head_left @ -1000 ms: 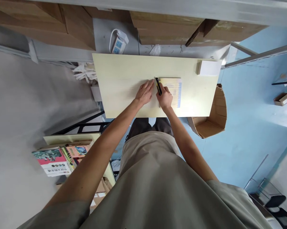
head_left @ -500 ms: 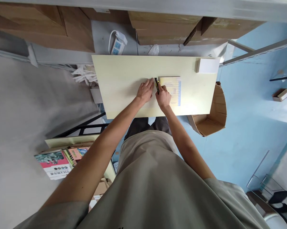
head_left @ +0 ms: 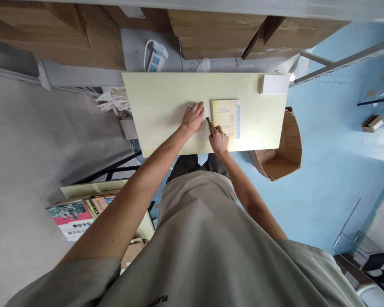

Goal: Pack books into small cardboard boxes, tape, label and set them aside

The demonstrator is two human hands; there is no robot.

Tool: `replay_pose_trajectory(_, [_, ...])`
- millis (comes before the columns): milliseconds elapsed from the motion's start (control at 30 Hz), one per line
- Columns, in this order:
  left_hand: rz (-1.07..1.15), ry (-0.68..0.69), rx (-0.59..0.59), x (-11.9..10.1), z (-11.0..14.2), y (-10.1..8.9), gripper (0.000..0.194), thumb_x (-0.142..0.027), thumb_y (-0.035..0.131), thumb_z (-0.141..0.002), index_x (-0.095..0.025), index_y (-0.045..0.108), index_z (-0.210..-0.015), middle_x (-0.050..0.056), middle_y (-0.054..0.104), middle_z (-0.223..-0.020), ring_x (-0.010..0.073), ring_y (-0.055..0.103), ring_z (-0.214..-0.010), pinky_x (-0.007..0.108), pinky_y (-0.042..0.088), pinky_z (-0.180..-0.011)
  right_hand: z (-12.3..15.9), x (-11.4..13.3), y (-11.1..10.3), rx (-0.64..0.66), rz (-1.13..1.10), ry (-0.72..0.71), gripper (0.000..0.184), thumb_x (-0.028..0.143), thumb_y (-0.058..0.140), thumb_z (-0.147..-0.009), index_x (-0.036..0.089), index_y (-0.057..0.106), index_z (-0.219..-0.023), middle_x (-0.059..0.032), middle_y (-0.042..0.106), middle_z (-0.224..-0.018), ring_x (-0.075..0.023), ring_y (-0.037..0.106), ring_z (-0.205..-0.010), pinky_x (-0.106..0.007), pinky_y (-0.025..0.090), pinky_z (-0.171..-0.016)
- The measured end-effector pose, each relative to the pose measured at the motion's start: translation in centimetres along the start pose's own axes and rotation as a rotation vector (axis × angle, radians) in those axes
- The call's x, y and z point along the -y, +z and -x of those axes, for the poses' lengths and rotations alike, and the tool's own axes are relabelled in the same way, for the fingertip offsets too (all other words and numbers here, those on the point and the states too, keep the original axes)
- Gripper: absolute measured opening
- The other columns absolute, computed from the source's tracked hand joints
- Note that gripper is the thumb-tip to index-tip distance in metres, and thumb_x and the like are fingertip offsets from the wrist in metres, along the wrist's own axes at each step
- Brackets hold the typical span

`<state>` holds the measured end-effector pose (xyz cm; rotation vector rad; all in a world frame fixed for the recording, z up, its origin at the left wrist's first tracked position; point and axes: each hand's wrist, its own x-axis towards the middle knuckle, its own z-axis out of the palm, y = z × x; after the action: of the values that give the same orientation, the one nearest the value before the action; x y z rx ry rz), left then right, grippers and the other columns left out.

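My left hand [head_left: 193, 117] rests on the pale yellow board-topped table [head_left: 160, 91], its fingers stretched out and pointing away from me. My right hand [head_left: 219, 140] is wrapped round a black and yellow utility knife [head_left: 209, 123], whose front end points away and slightly left. A narrow gap separates the knife from my left hand. Just beyond and right of my right hand lies a yellow book [head_left: 225, 113] with a blue strip along its right side; the hand hides its lower left corner. Whether the blade is out is too small to tell.
At the table's far right corner sits a white box [head_left: 275, 84]. Behind the table are cardboard boxes [head_left: 217, 36] and a power strip [head_left: 156, 59]. An open cardboard box [head_left: 283, 153] stands at the right, and books [head_left: 72, 217] are stacked at the lower left.
My right hand has drawn the utility knife towards my body, along the left side of the book. My left hand stays in nearly the same place. The view has shifted slightly.
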<state>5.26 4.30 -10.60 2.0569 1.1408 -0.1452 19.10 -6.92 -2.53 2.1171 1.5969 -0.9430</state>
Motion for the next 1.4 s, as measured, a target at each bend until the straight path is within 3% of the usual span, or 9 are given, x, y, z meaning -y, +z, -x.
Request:
replay_pose_trajectory(233, [-0.016, -0.003, -0.012, 0.3, -0.3, 0.7, 0.091, -0.049, 0.071, -0.106, -0.009, 0.046, -0.184, 0.023, 0.032, -0.198, 0.0503, 0.035, -0.179, 0.069, 0.029, -0.149, 4.9, -1.7, 1.3, 0.121, 0.036, -0.006, 0.074, 0.015, 0.044, -0.118, 0.031, 0.042, -0.19, -0.02, 0.068, -0.164, -0.0307, 0.083, -0.126, -0.039, 0.065, -0.104])
replay_pose_trajectory(433, [-0.073, -0.04, 0.01, -0.6, 0.0, 0.5, 0.088, -0.043, 0.07, -0.108, -0.006, 0.046, -0.184, 0.025, 0.03, -0.199, 0.0527, 0.039, -0.176, 0.073, 0.037, -0.145, 9.2, -2.4, -1.4, 0.355, 0.126, -0.078, 0.05, 0.007, 0.058, -0.11, 0.025, 0.079, -0.152, -0.0183, 0.08, -0.151, -0.0318, 0.081, -0.134, -0.037, 0.062, -0.106])
replay_pose_trajectory(600, [-0.07, -0.044, -0.001, -1.6, 0.8, -0.3, 0.093, -0.047, 0.074, -0.106, -0.009, 0.045, -0.185, 0.027, 0.031, -0.198, 0.0504, 0.044, -0.175, 0.068, 0.046, -0.141, 10.6, -2.8, -3.9, 0.238, 0.107, -0.055, 0.055, 0.007, 0.057, -0.107, 0.028, 0.079, -0.154, -0.0153, 0.082, -0.15, -0.0321, 0.083, -0.13, -0.038, 0.063, -0.101])
replay_pose_trajectory(800, [-0.142, -0.024, 0.07, -3.5, 2.6, -2.4, 0.091, -0.022, 0.071, -0.098, 0.001, 0.045, -0.182, 0.031, 0.033, -0.195, 0.0416, 0.051, -0.176, 0.051, 0.046, -0.144, 10.5, -3.5, -8.1, -0.064, -0.021, -0.04, 0.063, 0.02, 0.06, -0.111, 0.03, 0.064, -0.174, -0.0138, 0.081, -0.154, -0.0353, 0.085, -0.125, -0.041, 0.065, -0.1])
replay_pose_trajectory(967, [-0.186, 0.065, -0.009, -6.3, 3.9, -7.6, 0.07, -0.02, 0.063, -0.106, -0.003, 0.06, -0.173, 0.025, 0.054, -0.185, 0.032, 0.055, -0.175, 0.041, 0.039, -0.149, 8.2, -3.8, -14.3, -0.407, -0.153, -0.114, 0.064, 0.029, 0.059, -0.113, 0.023, 0.056, -0.177, -0.0165, 0.078, -0.162, -0.039, 0.084, -0.128, -0.048, 0.068, -0.105])
replay_pose_trajectory(1100, [-0.145, 0.11, -0.247, -8.7, 4.3, -14.2, 0.054, -0.023, 0.06, -0.111, -0.017, 0.075, -0.162, 0.013, 0.074, -0.17, 0.0303, 0.069, -0.161, 0.045, 0.049, -0.144, 4.6, -2.8, -21.1, -0.665, -0.212, -0.229, 0.053, 0.034, 0.061, -0.111, 0.018, 0.063, -0.161, -0.0208, 0.083, -0.149, -0.0418, 0.084, -0.12, -0.054, 0.069, -0.102])
replay_pose_trajectory(1200, [-0.077, 0.168, -0.469, -10.5, 4.7, -19.6, 0.042, -0.023, 0.062, -0.11, -0.022, 0.083, -0.147, 0.009, 0.083, -0.156, 0.0294, 0.076, -0.151, 0.045, 0.057, -0.136, 1.7, -1.0, -26.6, -0.822, -0.215, -0.374, 0.048, 0.036, 0.06, -0.112, 0.02, 0.065, -0.157, -0.021, 0.078, -0.153, -0.0395, 0.082, -0.118, -0.053, 0.069, -0.1])
replay_pose_trajectory(1300, [-0.027, 0.23, -0.658, -12.1, 5.4, -24.2, 0.035, -0.02, 0.064, -0.108, -0.023, 0.085, -0.135, 0.009, 0.087, -0.145, 0.0283, 0.081, -0.136, 0.043, 0.062, -0.126, -1.4, 1.4, -31.5, -0.9, -0.191, -0.513, 0.045, 0.036, 0.059, -0.115, 0.019, 0.066, -0.157, -0.023, 0.069, -0.161, -0.0372, 0.081, -0.121, -0.052, 0.068, -0.103])
replay_pose_trajectory(1400, [-0.015, 0.247, -0.803, -13.2, 6.0, -27.2, 0.032, -0.016, 0.067, -0.105, -0.023, 0.086, -0.13, 0.009, 0.088, -0.136, 0.0273, 0.083, -0.127, 0.041, 0.064, -0.12, -5.0, 4.0, -34.7, -0.88, -0.168, -0.623, 0.041, 0.038, 0.055, -0.121, 0.014, 0.067, -0.153, -0.026, 0.067, -0.158, -0.0369, 0.078, -0.129, -0.053, 0.062, -0.115])
